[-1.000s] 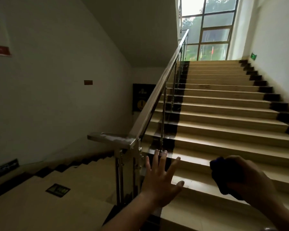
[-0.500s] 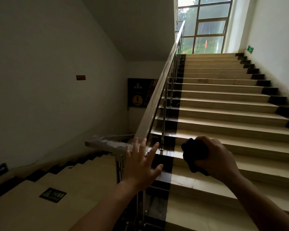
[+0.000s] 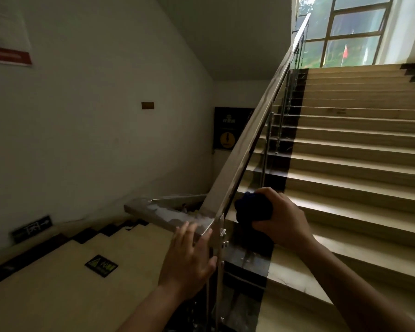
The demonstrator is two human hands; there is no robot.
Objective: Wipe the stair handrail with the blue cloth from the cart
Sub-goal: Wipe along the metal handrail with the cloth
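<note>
R hand (image 3: 283,220) clenches bunched dark-blue cloth (image 3: 252,208), flat steel handrail (image 3: 237,164) just left of its fingers, L hand (image 3: 189,259) slack: best spread cloth, press, sweep up.

The cloth (image 3: 253,209) is mostly covered by the right hand (image 3: 283,221). Only a dark bunch shows at the hand's left side, its colour hard to read in the dim light. Contact between cloth and handrail (image 3: 244,149): cannot tell. The left hand (image 3: 189,262) has fingertips overlapping the handrail's near corner; touching or not, undetermined. Both forearms are cut off by the bottom edge. The notice (image 3: 7,37) on the left wall is cut by the left edge, text blurred. The far poster (image 3: 228,128) is partly hidden behind the handrail, lettering too small. The floor sign (image 3: 101,265) is illegible.
</note>
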